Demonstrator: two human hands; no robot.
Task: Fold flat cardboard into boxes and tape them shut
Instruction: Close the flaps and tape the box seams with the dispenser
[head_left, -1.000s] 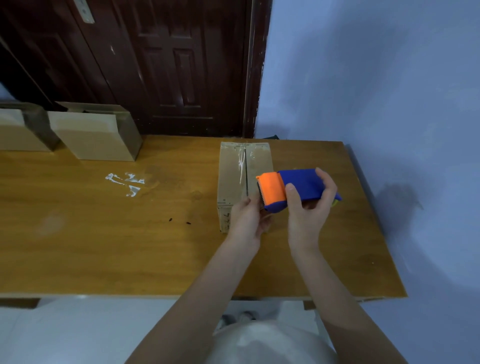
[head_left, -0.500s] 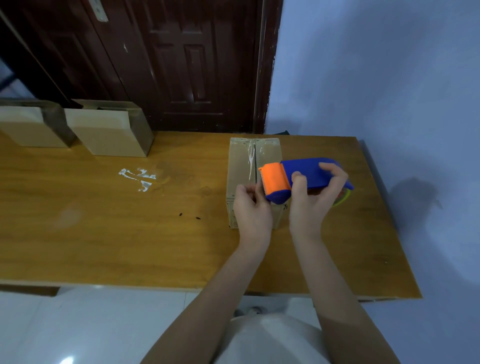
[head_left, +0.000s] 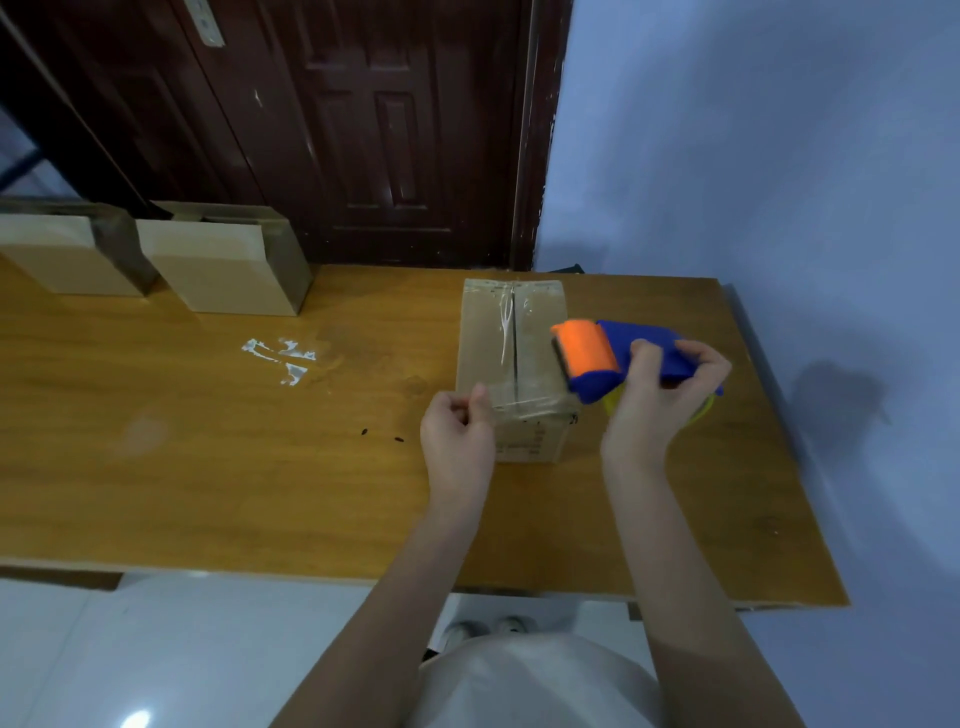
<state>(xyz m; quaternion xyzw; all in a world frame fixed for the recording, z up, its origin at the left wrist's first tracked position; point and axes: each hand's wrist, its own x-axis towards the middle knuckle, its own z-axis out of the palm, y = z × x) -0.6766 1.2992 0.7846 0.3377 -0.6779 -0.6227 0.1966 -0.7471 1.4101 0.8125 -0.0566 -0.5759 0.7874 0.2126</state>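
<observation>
A closed cardboard box (head_left: 498, 338) lies on the wooden table (head_left: 208, 467), with clear tape along its top seam. My right hand (head_left: 654, 400) grips a blue and orange tape dispenser (head_left: 608, 358) just right of the box, over its near right corner. My left hand (head_left: 457, 431) is at the box's near left corner and pinches the end of a clear tape strip (head_left: 524, 402) that stretches across the near end of the box top to the dispenser.
Two folded cardboard boxes (head_left: 223, 270) (head_left: 57, 254) stand at the table's back left. White tape scraps (head_left: 280, 356) stick to the tabletop left of the box. A dark door (head_left: 363, 130) is behind, a blue wall (head_left: 779, 156) at the right.
My hands have pulled apart: the left one moved left with the tape end, the right one with the dispenser moved right, drawing a strip across the box's near end.
</observation>
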